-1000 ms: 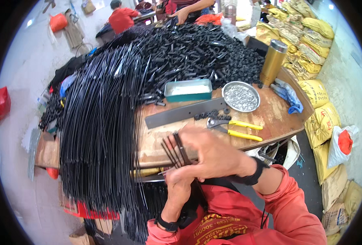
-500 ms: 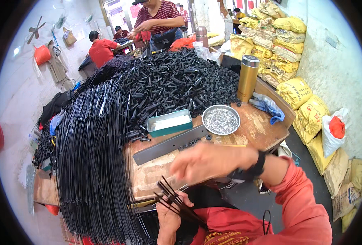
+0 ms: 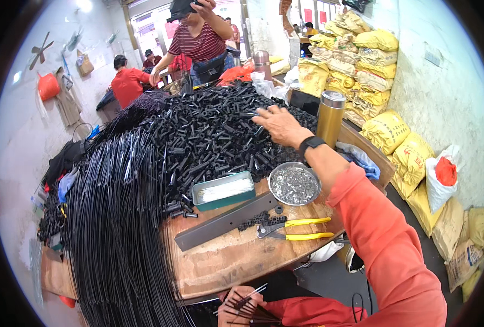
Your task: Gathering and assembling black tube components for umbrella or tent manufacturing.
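Note:
My right hand (image 3: 281, 126), a dark band on its wrist, reaches over the far right of a big heap of short black plastic tubes (image 3: 214, 122). Its fingers are spread, with the tips at the tubes; nothing shows held in them. At the lower edge my left hand (image 3: 241, 306) is closed round several thin black rods (image 3: 253, 316), their ends pointing different ways. Between my hands lie end-cutting pliers (image 3: 296, 229) with yellow handles, small black rings (image 3: 261, 219), a grey metal bar (image 3: 225, 222) and a round dish (image 3: 294, 184) of small silvery metal pieces.
Long black rods (image 3: 119, 229) hang over the wooden table's (image 3: 220, 272) left side. A green box (image 3: 224, 191) holds pale thin pieces. A gold flask (image 3: 330, 117) stands beside my right forearm. Yellow sacks (image 3: 411, 158) line the right wall. A person in a striped shirt (image 3: 201, 46) stands beyond the heap.
My right hand has moved from near my left hand up and away to the tube heap, uncovering the pliers. My left hand, still holding rods, sits lower in view. The person opposite has raised one hand.

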Available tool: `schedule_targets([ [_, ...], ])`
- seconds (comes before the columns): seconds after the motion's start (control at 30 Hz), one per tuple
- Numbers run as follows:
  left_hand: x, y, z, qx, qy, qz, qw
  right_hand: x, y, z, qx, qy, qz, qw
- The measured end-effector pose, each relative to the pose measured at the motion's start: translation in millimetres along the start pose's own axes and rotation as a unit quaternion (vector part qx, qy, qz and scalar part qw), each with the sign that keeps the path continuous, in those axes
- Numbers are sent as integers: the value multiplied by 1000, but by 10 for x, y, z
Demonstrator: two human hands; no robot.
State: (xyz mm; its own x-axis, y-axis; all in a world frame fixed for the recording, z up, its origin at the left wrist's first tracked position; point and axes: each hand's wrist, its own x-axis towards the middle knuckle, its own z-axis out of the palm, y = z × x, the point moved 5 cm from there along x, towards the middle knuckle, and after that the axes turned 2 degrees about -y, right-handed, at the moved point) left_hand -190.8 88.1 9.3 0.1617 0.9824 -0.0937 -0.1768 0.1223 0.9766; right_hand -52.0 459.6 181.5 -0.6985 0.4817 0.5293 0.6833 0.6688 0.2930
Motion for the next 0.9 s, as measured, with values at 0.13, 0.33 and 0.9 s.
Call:
schedule_targets([
  [0.13, -61, 319, 119, 45, 46, 107, 992, 104, -70, 358, -39, -137, -41, 989],
  [0.33, 97, 175, 29, 211, -107, 141, 961, 87, -46, 308, -43, -25, -7, 999],
  [0.9, -208, 815, 401, 46, 159, 110, 980, -36, 176, -428, 523, -77, 299, 794],
])
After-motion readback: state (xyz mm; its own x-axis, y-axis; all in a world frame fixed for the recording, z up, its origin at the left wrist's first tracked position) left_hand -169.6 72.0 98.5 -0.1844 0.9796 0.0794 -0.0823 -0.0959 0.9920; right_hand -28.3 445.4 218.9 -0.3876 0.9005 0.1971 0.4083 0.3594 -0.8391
